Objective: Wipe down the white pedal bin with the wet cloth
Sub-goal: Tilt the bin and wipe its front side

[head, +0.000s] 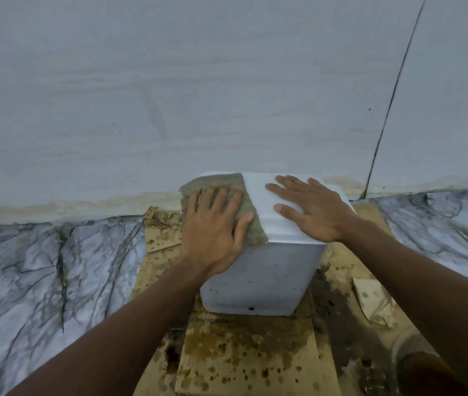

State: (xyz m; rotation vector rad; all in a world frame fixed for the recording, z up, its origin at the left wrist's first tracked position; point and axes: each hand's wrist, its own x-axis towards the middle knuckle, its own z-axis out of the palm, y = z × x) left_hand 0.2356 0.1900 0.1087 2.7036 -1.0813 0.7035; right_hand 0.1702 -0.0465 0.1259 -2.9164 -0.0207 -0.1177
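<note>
Left hand (212, 224) spread flat, pressing the cloth (227, 207) onto the pedal bin (261, 275) lid; right hand (310, 210) flat, open, seemingly steadying it

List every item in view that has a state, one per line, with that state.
white pedal bin: upright on the cardboard, lid shut, dark specks on its front.
cloth: spread flat on the left part of the lid.
left hand: open, palm pressed on the cloth.
right hand: open, flat on the bare lid.
cardboard: flat on the floor, stained and blotched, torn at its edges.
</note>
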